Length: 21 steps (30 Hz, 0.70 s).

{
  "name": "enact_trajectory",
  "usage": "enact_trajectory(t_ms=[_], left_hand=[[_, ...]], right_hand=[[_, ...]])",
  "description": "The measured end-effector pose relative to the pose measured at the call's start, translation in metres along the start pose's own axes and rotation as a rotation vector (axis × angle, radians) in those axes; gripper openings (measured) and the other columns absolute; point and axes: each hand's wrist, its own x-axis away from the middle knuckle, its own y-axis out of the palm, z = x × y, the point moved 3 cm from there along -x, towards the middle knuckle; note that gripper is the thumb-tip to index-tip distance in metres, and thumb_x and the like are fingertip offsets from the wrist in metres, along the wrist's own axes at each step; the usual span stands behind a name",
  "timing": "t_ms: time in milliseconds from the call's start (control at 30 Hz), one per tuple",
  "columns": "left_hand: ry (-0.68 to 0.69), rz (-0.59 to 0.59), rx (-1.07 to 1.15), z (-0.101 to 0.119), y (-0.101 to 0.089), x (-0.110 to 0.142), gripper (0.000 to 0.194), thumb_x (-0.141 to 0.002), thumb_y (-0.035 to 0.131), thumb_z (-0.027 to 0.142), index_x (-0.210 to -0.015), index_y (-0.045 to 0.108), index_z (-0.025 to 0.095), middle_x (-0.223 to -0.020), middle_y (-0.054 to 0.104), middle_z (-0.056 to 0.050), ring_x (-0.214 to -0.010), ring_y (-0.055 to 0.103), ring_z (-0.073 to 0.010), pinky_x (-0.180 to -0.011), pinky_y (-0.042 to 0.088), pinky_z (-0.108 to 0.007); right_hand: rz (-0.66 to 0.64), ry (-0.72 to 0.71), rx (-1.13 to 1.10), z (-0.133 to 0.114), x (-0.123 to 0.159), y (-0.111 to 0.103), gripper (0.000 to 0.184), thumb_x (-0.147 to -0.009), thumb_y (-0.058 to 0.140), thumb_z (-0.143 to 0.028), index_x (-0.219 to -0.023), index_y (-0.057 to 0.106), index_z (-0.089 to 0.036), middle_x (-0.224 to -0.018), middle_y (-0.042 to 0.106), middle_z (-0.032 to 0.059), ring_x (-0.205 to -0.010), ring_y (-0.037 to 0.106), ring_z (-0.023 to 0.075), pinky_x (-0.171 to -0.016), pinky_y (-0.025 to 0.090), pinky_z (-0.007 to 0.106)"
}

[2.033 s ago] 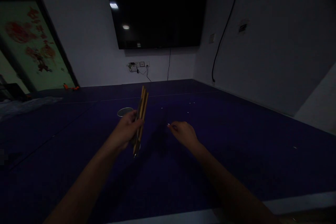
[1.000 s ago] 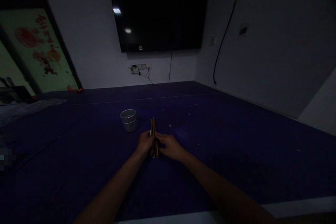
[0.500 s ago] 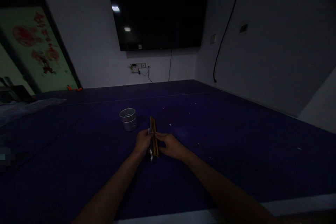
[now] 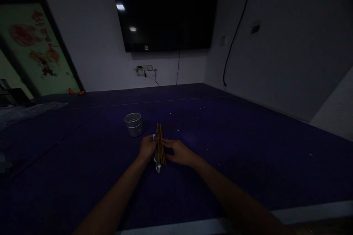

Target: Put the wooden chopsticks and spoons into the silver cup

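Several wooden chopsticks (image 4: 160, 147) are gathered in a bundle, pointing away from me over the dark purple surface (image 4: 198, 180). A shiny metal spoon (image 4: 158, 168) lies along their left side, its bowl toward me. My left hand (image 4: 147, 147) is closed on the left of the bundle, thumb on top, around the spoon and chopsticks. From the right, my right hand (image 4: 178, 151) presses its fingertips against the chopsticks. A silvery cylindrical utensil holder (image 4: 134, 126) with small holes stands upright beyond my left hand.
Small white scraps (image 4: 177, 130) are scattered over the surface. Clear plastic sheeting (image 4: 38, 112) lies at the far left, and small orange items (image 4: 75, 91) sit by the door frame. A television (image 4: 168, 13) hangs on the back wall above some sockets (image 4: 147, 69).
My left hand has shifted slightly left, and the bundle looks wider, with more chopsticks showing. The spoon's bowl shows more clearly. The holder stays in place; the view has shifted slightly.
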Motion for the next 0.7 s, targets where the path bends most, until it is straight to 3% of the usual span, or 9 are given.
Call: enact_trajectory(t_ms=[433,700], left_hand=[[0.111,-0.045,-0.213,-0.0038,-0.0049,-0.0082,0.027,-0.071,0.051,0.03,-0.078,0.069,0.012,-0.075,0.071,-0.006,-0.067,0.062,-0.018,-0.057,0.044,-0.024],[0.133,-0.017,-0.447,-0.0013,-0.0089,-0.0093,0.031,-0.077,0.046,0.032,-0.075,0.069,0.011,-0.069,0.068,-0.006,-0.062,0.058,-0.0162,-0.052,0.038,-0.023]], right_hand=[[-0.037,-0.024,0.048,0.0026,-0.0003,0.0016,0.051,-0.071,0.055,-0.009,-0.121,0.057,-0.019,-0.131,0.053,0.0073,-0.121,0.049,0.0215,-0.104,0.037,0.036],[-0.043,0.041,0.245,0.0054,-0.0013,0.0024,0.054,-0.069,0.045,-0.001,-0.12,0.056,-0.016,-0.119,0.061,0.0105,-0.117,0.052,0.0224,-0.097,0.042,0.035]])
